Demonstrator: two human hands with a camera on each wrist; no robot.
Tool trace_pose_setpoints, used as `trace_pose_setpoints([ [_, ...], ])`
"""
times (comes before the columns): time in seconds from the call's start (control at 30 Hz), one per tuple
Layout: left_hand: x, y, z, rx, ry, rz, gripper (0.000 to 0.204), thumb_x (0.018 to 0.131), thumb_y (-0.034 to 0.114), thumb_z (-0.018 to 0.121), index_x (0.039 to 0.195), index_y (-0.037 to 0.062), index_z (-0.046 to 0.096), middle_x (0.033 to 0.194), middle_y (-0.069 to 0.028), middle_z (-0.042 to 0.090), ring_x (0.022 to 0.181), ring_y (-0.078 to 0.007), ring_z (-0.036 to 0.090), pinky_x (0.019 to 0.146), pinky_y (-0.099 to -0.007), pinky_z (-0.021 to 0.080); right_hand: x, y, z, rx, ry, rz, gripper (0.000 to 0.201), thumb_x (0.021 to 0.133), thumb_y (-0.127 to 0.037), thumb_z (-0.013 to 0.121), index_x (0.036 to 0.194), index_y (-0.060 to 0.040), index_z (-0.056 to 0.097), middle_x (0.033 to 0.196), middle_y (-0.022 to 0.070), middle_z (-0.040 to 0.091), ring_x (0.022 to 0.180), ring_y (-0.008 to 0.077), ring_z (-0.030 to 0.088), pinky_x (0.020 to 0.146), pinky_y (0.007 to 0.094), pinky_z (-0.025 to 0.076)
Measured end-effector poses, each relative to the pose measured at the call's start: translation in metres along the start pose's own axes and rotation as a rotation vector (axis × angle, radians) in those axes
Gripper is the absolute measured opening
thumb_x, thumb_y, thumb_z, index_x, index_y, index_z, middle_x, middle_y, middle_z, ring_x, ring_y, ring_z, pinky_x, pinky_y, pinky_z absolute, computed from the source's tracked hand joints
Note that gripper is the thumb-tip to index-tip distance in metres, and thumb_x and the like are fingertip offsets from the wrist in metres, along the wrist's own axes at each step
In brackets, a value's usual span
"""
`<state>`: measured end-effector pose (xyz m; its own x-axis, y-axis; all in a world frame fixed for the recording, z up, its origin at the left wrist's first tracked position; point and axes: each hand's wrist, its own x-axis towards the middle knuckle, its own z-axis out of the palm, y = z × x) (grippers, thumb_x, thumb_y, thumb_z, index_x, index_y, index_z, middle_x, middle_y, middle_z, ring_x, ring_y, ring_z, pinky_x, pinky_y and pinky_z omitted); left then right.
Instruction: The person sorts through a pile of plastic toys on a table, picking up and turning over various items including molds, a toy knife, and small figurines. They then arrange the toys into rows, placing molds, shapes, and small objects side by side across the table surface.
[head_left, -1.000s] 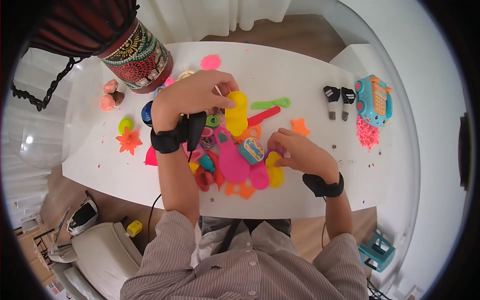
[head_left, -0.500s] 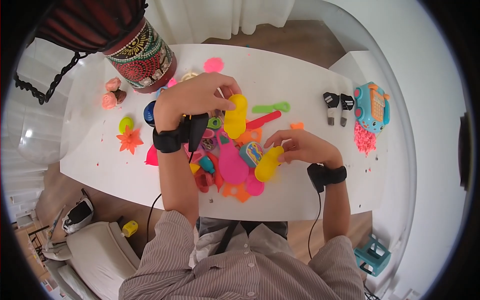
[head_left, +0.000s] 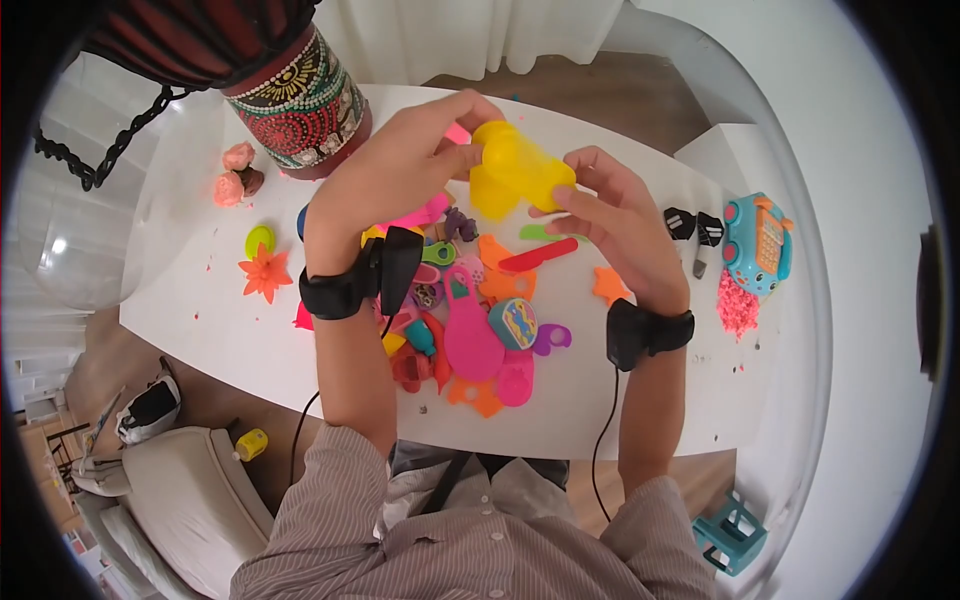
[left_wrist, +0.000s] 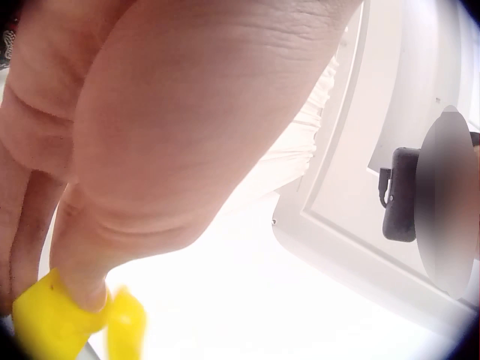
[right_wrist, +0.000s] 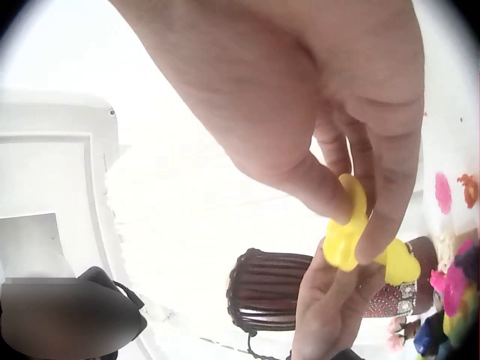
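In the head view my left hand (head_left: 400,165) pinches one yellow lobed plastic piece (head_left: 491,198) between thumb and fingers. A second yellow lobed piece (head_left: 543,178) is pinched by my right hand (head_left: 632,230), thumb on its near end. The two pieces overlap above the far part of the table, the right one in front. The right wrist view shows both hands meeting at the yellow pieces (right_wrist: 343,244). In the left wrist view, my left thumb presses a yellow piece (left_wrist: 52,319) at the lower left.
Below my hands lies a pile of toy tools, with a pink paddle-shaped piece (head_left: 474,335), a teal heart-topped box (head_left: 514,324) and a red knife (head_left: 538,255). A patterned drum (head_left: 305,110) stands far left. A blue toy phone (head_left: 757,240) sits right beside pink crumbs (head_left: 737,303).
My right hand has lifted its yellow piece off the pile's right side, up and away from me to the left hand's piece. The left hand has risen slightly, uncovering a purple piece.
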<state>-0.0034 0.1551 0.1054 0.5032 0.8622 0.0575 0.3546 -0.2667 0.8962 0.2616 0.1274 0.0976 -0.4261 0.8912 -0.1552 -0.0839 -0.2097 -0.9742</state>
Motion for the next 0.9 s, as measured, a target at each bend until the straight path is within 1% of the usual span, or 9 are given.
trace_pose_setpoints([
  [0.1, -0.002, 0.004, 0.0, -0.164, 0.095, -0.007, 0.04, 0.096, -0.002, 0.055, 0.136, 0.0048, 0.054, 0.115, -0.0079, 0.068, 0.097, -0.0137, 0.07, 0.082, -0.0259, 0.056, 0.013, 0.007, 0.007, 0.041, 0.04, 0.001, 0.025, 0.099, -0.009, 0.068, 0.119, -0.0016, 0.057, 0.108, 0.0058, 0.066, 0.096, 0.0146, 0.069, 0.085, 0.0297, 0.06],
  [0.17, -0.007, 0.013, 0.001, -0.131, 0.131, -0.062, 0.033, 0.101, 0.006, 0.058, 0.133, 0.0051, 0.052, 0.107, -0.0158, 0.072, 0.09, -0.0211, 0.073, 0.08, -0.0313, 0.059, 0.019, 0.008, 0.01, 0.029, 0.035, 0.0, 0.026, 0.098, -0.01, 0.068, 0.121, -0.0021, 0.056, 0.107, 0.0058, 0.066, 0.096, 0.0142, 0.068, 0.085, 0.0293, 0.06],
  [0.23, -0.006, 0.008, 0.0, -0.141, 0.158, -0.082, 0.035, 0.101, 0.006, 0.057, 0.135, 0.0059, 0.051, 0.104, -0.0144, 0.073, 0.088, -0.0195, 0.072, 0.078, -0.0318, 0.058, 0.02, 0.011, 0.013, -0.151, -0.048, 0.032, 0.029, 0.097, -0.009, 0.068, 0.123, -0.0043, 0.056, 0.107, 0.0064, 0.066, 0.096, 0.0145, 0.068, 0.082, 0.0293, 0.059],
  [0.4, -0.003, 0.003, 0.003, -0.024, 0.165, 0.089, 0.037, 0.103, 0.004, 0.053, 0.14, 0.0081, 0.048, 0.111, -0.0115, 0.068, 0.097, -0.0174, 0.066, 0.085, -0.0305, 0.053, 0.018, 0.004, 0.019, -0.164, -0.07, -0.005, 0.034, 0.096, -0.005, 0.065, 0.128, -0.0051, 0.055, 0.106, 0.0076, 0.064, 0.092, 0.0155, 0.067, 0.078, 0.0293, 0.056],
  [0.5, -0.004, 0.019, 0.005, -0.315, 0.151, 0.081, 0.042, 0.105, 0.002, 0.051, 0.145, 0.011, 0.045, 0.119, -0.0085, 0.061, 0.101, -0.0161, 0.065, 0.089, -0.0289, 0.051, 0.019, -0.001, 0.014, 0.133, -0.094, 0.023, 0.037, 0.097, -0.007, 0.059, 0.134, -0.0077, 0.055, 0.113, 0.0094, 0.063, 0.087, 0.0163, 0.063, 0.074, 0.0279, 0.053],
  [0.57, -0.004, 0.028, 0.005, -0.367, 0.161, 0.064, 0.045, 0.105, 0.003, 0.051, 0.148, 0.0125, 0.043, 0.119, -0.0066, 0.058, 0.1, -0.015, 0.064, 0.088, -0.0279, 0.05, 0.021, 0.002, 0.007, 0.574, -0.163, 0.052, 0.04, 0.099, -0.009, 0.054, 0.139, -0.0071, 0.054, 0.108, 0.0076, 0.058, 0.083, 0.0167, 0.056, 0.07, 0.027, 0.047],
  [0.67, -0.007, 0.035, 0.004, -0.465, 0.152, 0.01, 0.048, 0.106, 0.006, 0.053, 0.151, 0.0147, 0.041, 0.116, -0.0035, 0.053, 0.097, -0.0131, 0.06, 0.086, -0.0263, 0.049, 0.024, 0.009, 0.008, 0.843, -0.255, 0.052, 0.037, 0.104, -0.015, 0.05, 0.14, -0.0078, 0.053, 0.105, 0.0071, 0.058, 0.086, 0.017, 0.054, 0.073, 0.0306, 0.044],
  [0.83, -0.005, 0.041, 0.009, -0.612, 0.118, -0.055, 0.05, 0.107, 0.017, 0.06, 0.154, 0.0155, 0.041, 0.11, -0.0006, 0.05, 0.092, -0.0105, 0.053, 0.08, -0.0244, 0.046, 0.02, 0.009, 0.02, 1.01, -0.301, 0.126, 0.035, 0.106, -0.017, 0.05, 0.141, -0.0084, 0.052, 0.103, 0.0051, 0.055, 0.082, 0.016, 0.051, 0.073, 0.03, 0.043],
  [0.9, -0.005, 0.043, 0.009, -0.466, 0.071, 0.009, 0.059, 0.106, 0.024, 0.061, 0.159, 0.014, 0.037, 0.121, -0.0023, 0.052, 0.113, -0.0119, 0.052, 0.087, -0.0286, 0.046, 0.019, 0.009, 0.021, 1.028, -0.307, 0.154, 0.035, 0.108, -0.019, 0.049, 0.141, -0.0089, 0.051, 0.102, 0.0043, 0.055, 0.08, 0.0153, 0.049, 0.071, 0.0294, 0.043],
])
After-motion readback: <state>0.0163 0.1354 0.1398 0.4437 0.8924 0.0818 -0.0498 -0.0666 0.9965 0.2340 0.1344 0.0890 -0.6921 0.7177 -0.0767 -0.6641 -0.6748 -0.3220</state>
